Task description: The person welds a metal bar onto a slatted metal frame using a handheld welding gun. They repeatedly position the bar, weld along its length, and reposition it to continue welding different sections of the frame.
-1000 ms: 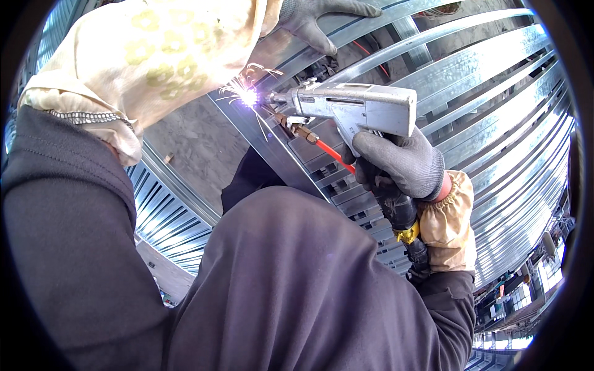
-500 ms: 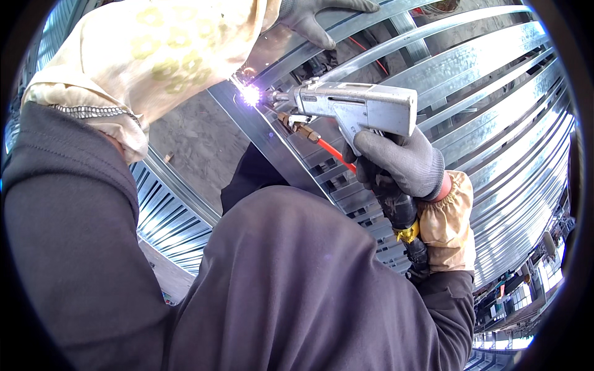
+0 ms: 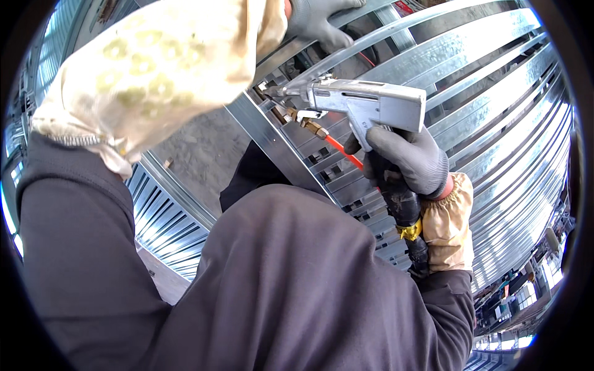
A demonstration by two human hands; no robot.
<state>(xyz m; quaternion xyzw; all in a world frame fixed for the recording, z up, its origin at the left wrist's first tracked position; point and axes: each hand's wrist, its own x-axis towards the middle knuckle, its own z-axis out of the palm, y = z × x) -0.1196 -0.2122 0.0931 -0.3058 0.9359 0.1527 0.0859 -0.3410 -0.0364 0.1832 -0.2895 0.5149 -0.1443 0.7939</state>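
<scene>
One pale sleeve cover (image 3: 154,68): it wraps your left forearm, below and to the left of the fingers of your left hand (image 3: 315,21).
Close-set metal bars (image 3: 164,216): farther off, well below and left of those fingers.
Grey floor (image 3: 201,145): seen below and left of your left fingers, beyond the metal rail.
Metal rail (image 3: 269,136): slants down to the right, below your left fingers and left of your right ones.
Dark cloth (image 3: 291,253): covers your knee, below and left of the fingers of your right hand (image 3: 421,161).
Left fingers: gloved in grey, thumb spread away from the rest, nothing seen in their grasp; the thumb lies over the metalwork, though you cannot tell how firmly it touches.
Brass fitting (image 3: 317,128): left of your right fingers, with an orange hose (image 3: 344,152) running from it toward them.
Silver gun-shaped tool (image 3: 377,104): above and left of your right fingers, its nozzle pointing left near the rail's upper end.
Right fingers: gloved in grey, curled around the tool's black handle, thumb along its near side.
Yellow wrapping (image 3: 409,232): on the black-wrapped part below those fingers.
Tan cuff (image 3: 447,216): below and right of them.
Long metal strips (image 3: 513,117): spread to their right.
</scene>
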